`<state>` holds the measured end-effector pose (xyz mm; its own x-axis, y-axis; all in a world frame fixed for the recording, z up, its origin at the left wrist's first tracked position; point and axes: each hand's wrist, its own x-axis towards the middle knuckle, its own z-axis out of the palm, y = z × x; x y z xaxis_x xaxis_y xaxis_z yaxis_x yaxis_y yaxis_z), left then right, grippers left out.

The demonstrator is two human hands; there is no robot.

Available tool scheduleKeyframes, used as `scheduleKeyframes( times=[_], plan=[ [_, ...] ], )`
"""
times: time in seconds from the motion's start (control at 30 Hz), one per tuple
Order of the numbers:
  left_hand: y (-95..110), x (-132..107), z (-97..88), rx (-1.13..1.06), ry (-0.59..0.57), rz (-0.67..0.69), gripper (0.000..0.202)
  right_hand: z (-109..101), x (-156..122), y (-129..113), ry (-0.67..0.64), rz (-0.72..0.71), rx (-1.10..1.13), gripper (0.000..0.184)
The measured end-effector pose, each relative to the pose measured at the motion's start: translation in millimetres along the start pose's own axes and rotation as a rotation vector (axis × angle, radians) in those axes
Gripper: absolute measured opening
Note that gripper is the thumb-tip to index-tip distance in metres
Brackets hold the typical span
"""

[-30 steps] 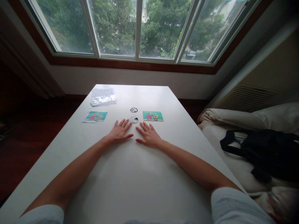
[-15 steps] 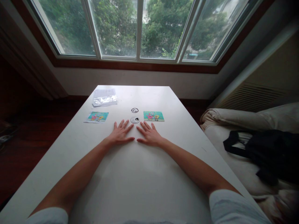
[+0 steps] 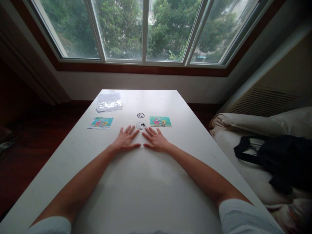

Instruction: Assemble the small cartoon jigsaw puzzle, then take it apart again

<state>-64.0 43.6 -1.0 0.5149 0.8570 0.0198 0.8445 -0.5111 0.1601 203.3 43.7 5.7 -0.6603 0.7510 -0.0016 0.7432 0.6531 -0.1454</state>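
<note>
My left hand [image 3: 124, 139] lies flat on the white table [image 3: 146, 188] with its fingers spread, holding nothing. Mirroring it, my right hand [image 3: 156, 140] also rests flat with fingers apart, and a small gap separates the two thumbs. Just beyond the fingertips is a round black-and-white disc [image 3: 140, 125], and a second similar disc [image 3: 140, 115] lies behind it. A colourful cartoon picture card [image 3: 160, 121] sits past my right hand. Left of my left hand, another cartoon picture [image 3: 102, 122] lies on or is printed on white paper.
Papers in a shiny clear plastic sleeve [image 3: 109, 102] lie at the table's far left. Beyond the table is a window [image 3: 143, 63] above a low wall. To the right stands a beige sofa [image 3: 229, 143] with dark clothing [image 3: 285, 159] on it.
</note>
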Motion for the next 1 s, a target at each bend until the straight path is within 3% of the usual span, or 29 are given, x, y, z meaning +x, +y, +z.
scheduleKeyframes(
  times=[0.3,0.43,0.5,0.63,0.73,0.87,1.0],
  plan=[
    [-2,4,4.3,-0.003,-0.011,-0.007,0.092,0,-1,2,0.032,0.007,0.001,0.076],
    [-4,5,4.8,-0.018,0.043,-0.010,0.085,1,2,8,0.185,0.030,0.098,0.057],
    [-5,5,3.0,-0.027,0.101,-0.045,0.078,-2,7,16,0.312,0.105,0.158,0.051],
    [-8,4,-3.1,-0.043,0.163,-0.077,0.071,-10,17,53,0.504,0.390,0.182,0.047],
    [-10,0,-7.0,-0.043,0.168,-0.057,0.070,-17,21,92,0.449,0.550,0.166,0.050],
    [-12,-8,-11.8,-0.053,0.183,-0.053,0.068,-30,27,132,0.176,0.370,0.143,0.075],
    [-14,-15,-15.9,-0.067,0.193,-0.051,0.067,-50,44,144,-0.056,0.281,0.131,0.096]
  ],
)
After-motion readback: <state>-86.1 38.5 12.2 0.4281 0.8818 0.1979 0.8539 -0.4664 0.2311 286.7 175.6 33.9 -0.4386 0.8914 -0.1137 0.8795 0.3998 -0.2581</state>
